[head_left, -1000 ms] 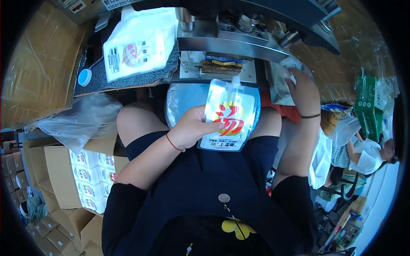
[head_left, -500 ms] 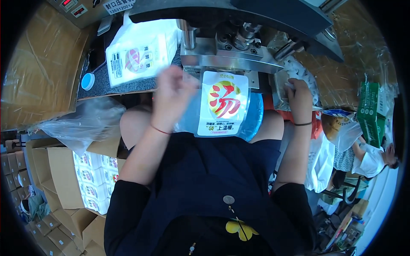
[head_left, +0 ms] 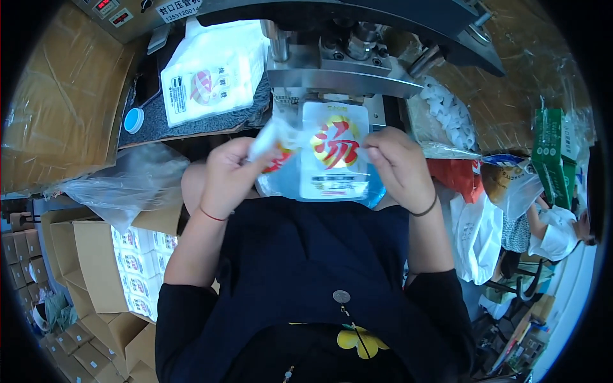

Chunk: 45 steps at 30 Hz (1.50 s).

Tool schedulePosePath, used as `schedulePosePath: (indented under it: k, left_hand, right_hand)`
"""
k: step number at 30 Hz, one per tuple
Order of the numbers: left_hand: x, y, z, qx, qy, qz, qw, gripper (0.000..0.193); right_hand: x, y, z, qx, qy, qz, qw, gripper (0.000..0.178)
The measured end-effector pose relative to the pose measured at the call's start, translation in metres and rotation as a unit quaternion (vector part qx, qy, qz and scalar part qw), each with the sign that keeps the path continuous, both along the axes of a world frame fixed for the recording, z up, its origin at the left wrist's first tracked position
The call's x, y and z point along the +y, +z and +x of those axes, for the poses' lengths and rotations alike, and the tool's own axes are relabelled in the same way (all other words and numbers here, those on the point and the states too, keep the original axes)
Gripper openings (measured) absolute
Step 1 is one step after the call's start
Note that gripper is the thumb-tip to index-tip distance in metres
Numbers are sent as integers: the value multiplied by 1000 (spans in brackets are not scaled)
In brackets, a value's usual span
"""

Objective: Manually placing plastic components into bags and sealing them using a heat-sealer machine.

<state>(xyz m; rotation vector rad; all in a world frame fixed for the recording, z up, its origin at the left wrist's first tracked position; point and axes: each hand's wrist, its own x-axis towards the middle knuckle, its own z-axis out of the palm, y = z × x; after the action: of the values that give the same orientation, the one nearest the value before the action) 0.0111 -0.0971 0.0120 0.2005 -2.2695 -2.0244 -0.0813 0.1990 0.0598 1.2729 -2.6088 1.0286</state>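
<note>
A white plastic pouch (head_left: 269,145) with red and yellow print is pinched in my left hand (head_left: 228,173); it is bent and smeared by motion. My right hand (head_left: 402,169) is closed, fingertips pressed together at the right edge of another printed pouch (head_left: 334,150). Any small part in those fingertips is too hidden to name. That second pouch lies flat, its upper end just below the metal jaw of a press (head_left: 348,80), over a light-blue tub (head_left: 377,196) at my lap. Whether the jaw touches it, I cannot tell.
A pouch stack (head_left: 207,83) and a blue-and-white round cap (head_left: 133,120) rest on the left bench. Small white plastic parts (head_left: 447,112) are heaped right of the press. A carton (head_left: 96,268) of packed pouches stands lower left. Another person (head_left: 555,230) sits far right.
My right hand has come left from the container of white parts to the pouch's edge. My left hand has moved down and left from the press, now with a pouch visible in it.
</note>
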Motion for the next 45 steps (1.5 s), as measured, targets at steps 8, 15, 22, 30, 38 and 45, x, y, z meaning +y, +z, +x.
schedulePosePath:
  k: [8,15,22,30,38,45]
  left_hand:
    - [61,-1,4,-69,-180,123,973,30]
    - [91,8,5,-216,-272,312,884,34]
    - [93,-5,0,-174,-253,212,928,28]
    - [95,7,-2,-255,-289,296,874,30]
    - [68,-2,-29,-203,-187,366,889,29]
    - [59,-11,-57,-150,-161,359,907,48]
  right_hand:
    - [-30,28,-9,-57,-11,-124,991,17]
    - [8,38,-28,-88,121,2,989,25]
    - [10,40,-12,-152,-31,-86,984,15]
    - [23,31,-24,-66,67,38,995,24]
    - [84,-3,-77,102,-293,230,922,26]
    - [84,-44,-82,19,-337,273,901,21]
